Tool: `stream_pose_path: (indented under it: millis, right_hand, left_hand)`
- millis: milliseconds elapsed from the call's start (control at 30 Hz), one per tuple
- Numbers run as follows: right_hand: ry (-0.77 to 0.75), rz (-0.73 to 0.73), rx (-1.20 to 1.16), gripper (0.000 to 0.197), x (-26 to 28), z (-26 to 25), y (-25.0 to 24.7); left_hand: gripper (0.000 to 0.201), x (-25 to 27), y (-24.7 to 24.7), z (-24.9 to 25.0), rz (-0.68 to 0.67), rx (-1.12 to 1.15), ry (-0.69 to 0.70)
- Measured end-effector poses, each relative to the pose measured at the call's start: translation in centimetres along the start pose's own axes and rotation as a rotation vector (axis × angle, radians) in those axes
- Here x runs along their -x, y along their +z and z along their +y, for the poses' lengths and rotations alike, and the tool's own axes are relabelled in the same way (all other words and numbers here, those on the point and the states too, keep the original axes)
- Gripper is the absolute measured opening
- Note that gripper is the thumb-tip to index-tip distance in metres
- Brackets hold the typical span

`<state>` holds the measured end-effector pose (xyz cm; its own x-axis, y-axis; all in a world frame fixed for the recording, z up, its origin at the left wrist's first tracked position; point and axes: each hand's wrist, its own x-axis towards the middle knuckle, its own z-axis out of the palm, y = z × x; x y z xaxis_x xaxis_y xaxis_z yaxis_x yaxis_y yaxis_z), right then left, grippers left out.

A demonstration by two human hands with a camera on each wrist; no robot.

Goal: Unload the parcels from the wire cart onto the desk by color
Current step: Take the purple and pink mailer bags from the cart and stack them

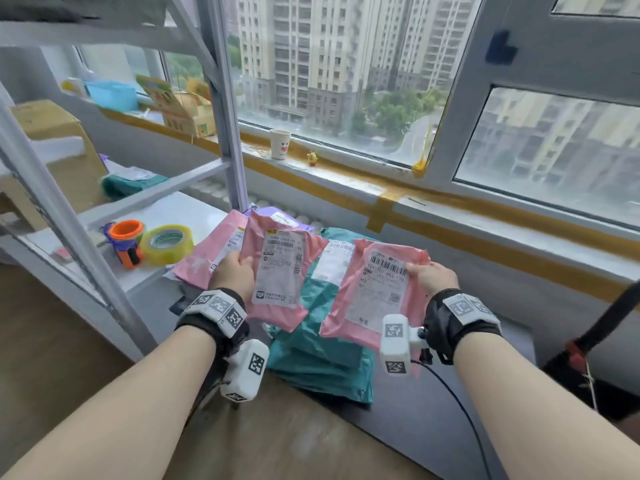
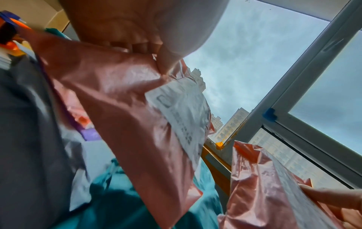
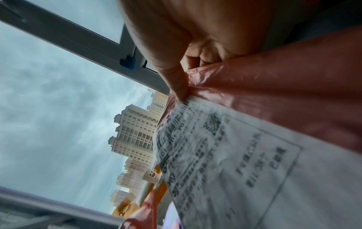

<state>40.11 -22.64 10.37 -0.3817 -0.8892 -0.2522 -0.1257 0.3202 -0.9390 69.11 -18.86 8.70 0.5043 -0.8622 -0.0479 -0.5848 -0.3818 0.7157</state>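
Observation:
My left hand (image 1: 239, 266) pinches a pink parcel (image 1: 277, 271) by its left edge, white label facing up; the left wrist view shows the same pink parcel (image 2: 125, 99) from beneath, thumb on its edge. My right hand (image 1: 420, 273) pinches a second pink parcel (image 1: 374, 292) by its right edge; in the right wrist view its label (image 3: 235, 155) fills the lower right. Both are held above the desk (image 1: 433, 420). Under them lie teal parcels (image 1: 322, 362), a pink parcel (image 1: 211, 258) to the left, and a purple one (image 1: 277, 213) behind.
A grey metal rack (image 1: 145, 195) stands at the left with a tape roll (image 1: 166, 244), an orange tape dispenser (image 1: 126, 242), a teal bag and cardboard boxes. A paper cup (image 1: 280, 143) and a small yellow toy (image 1: 312, 157) sit on the windowsill. A black handle (image 1: 602, 327) leans at right.

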Motion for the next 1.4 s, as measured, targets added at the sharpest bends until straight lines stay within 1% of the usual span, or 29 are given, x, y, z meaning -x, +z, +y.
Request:
stream_pose_path:
  millis: [100,233,367,467,533,633,700,833,933,1000,1067,1100,1167,1267,1300,1367,1400]
  right_hand:
    - [0.005,-0.019,-0.010,0.029,-3.3,-1.6,2.3]
    - [0.035,-0.049,0.016,0.027,-7.2,-3.8,6.0]
    - [0.031,-0.092,0.078,0.031,-10.5,-4.9,9.9]
    - [0.044,-0.124,0.149,0.033,-11.7,-5.0,12.4]
    - [0.060,-0.145,0.159,0.033,-12.3,-4.8,13.4]
    - [0.085,-0.120,0.238,0.030,-12.8,-4.1,13.0]
    - [0.109,-0.096,0.296,0.033,-12.7,-3.7,12.5]
    - [0.123,-0.090,0.306,0.042,-13.0,-2.3,12.3]
    - [0.121,-0.060,0.390,0.041,-12.4,-2.0,11.9]
    - [0.144,-0.068,0.416,0.049,-11.8,-1.9,11.7]
    - [0.190,-0.084,0.383,0.061,-11.4,-1.8,11.2]
    - [0.220,-0.085,0.354,0.064,-10.9,-2.0,10.9]
    - [0.258,-0.104,0.326,0.062,-10.2,-2.2,10.4]
    - [0.302,-0.156,0.322,0.058,-9.6,-2.3,10.3]
    - [0.306,-0.173,0.332,0.051,-9.4,-2.4,10.4]
    - [0.308,-0.212,0.343,0.023,-9.1,-2.5,10.9]
    - [0.298,-0.219,0.328,0.014,-9.0,-2.6,11.3]
  left_hand:
    - [0.030,-3.7,-0.5,0.8,0.059,-0.005,-0.002]
    - [0.031,-8.2,-0.8,2.2,0.076,-0.002,-0.024]
    - [0.028,-11.7,-1.2,1.4,0.133,-0.020,-0.063]
    - [0.028,-13.9,-1.9,0.1,0.098,-0.036,-0.112]
    - [0.028,-15.6,-1.8,-0.3,0.061,-0.046,-0.109]
    - [0.028,-17.4,-0.3,0.1,-0.002,-0.046,-0.062]
    - [0.028,-17.9,0.9,1.0,-0.053,-0.044,-0.026]
    - [0.030,-18.6,2.9,2.2,-0.143,-0.046,0.025]
    - [0.031,-18.9,3.9,2.5,-0.190,-0.079,0.043]
    - [0.029,-18.7,4.2,2.6,-0.189,-0.072,0.034]
    - [0.029,-18.6,4.5,2.9,-0.217,-0.073,0.052]
    - [0.030,-18.6,4.7,3.1,-0.233,-0.073,0.063]
    - [0.030,-18.7,4.5,3.8,-0.232,-0.042,0.066]
    - [0.029,-19.7,3.0,4.1,-0.166,-0.028,0.049]
    - [0.029,-20.1,2.3,3.9,-0.142,-0.038,0.052]
    - [0.030,-20.8,1.3,3.0,-0.113,-0.060,0.034]
    - [0.031,-20.9,0.8,2.6,-0.110,-0.067,0.021]
